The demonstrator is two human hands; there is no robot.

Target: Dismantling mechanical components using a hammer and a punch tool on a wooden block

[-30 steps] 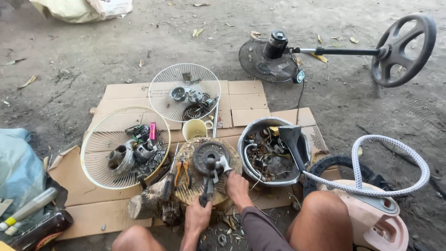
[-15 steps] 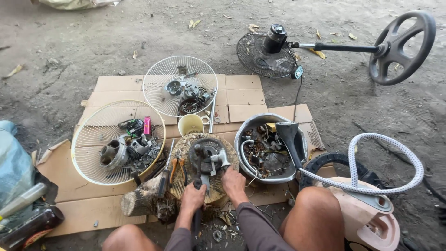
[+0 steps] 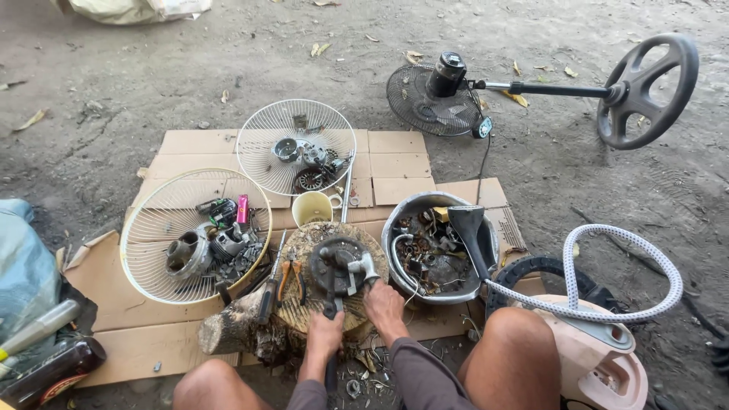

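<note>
A dark round motor part (image 3: 332, 266) lies on a wooden stump (image 3: 228, 330) in front of my knees. My left hand (image 3: 326, 335) is closed around the dark handle of a tool (image 3: 332, 307) whose tip meets the motor part from the near side. My right hand (image 3: 384, 306) grips the motor part's right edge, beside a silvery metal piece (image 3: 364, 267). Orange-handled pliers (image 3: 289, 278) and a screwdriver (image 3: 269, 282) lie on the stump to the left of my hands.
Flattened cardboard (image 3: 190, 143) covers the dirt. It carries two white fan guards (image 3: 152, 220) (image 3: 262, 140) holding small parts, a yellow cup (image 3: 311, 206) and a metal basin (image 3: 401, 216) of scrap. A pink appliance (image 3: 596, 357) with a hose (image 3: 619, 311) stands at right. A fan stand (image 3: 645, 91) lies beyond, with bottles (image 3: 45, 364) at left.
My left hand has come up along the stump's front and now grips the tool handle against the motor part. My right hand stays at the part's right edge. The view shifted slightly.
</note>
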